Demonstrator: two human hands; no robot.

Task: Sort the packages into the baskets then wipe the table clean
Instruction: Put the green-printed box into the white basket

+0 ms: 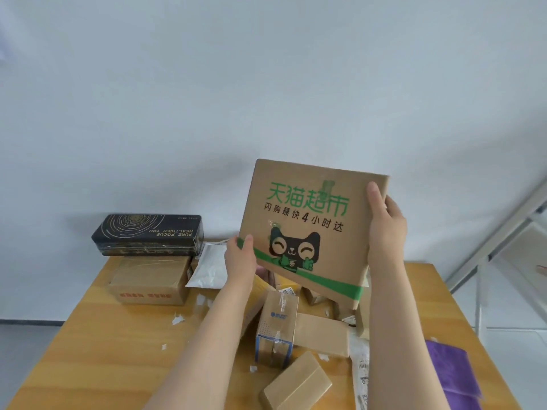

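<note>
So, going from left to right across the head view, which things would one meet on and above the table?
black box → white mailer → left hand → cat-print cardboard box, held up by both hands → right hand → purple cloth

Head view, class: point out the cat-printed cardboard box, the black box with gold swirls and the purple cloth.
cat-printed cardboard box (307, 232): head view, printed front face.
black box with gold swirls (145, 229): head view, top face.
purple cloth (453, 374): head view, its middle.
</note>
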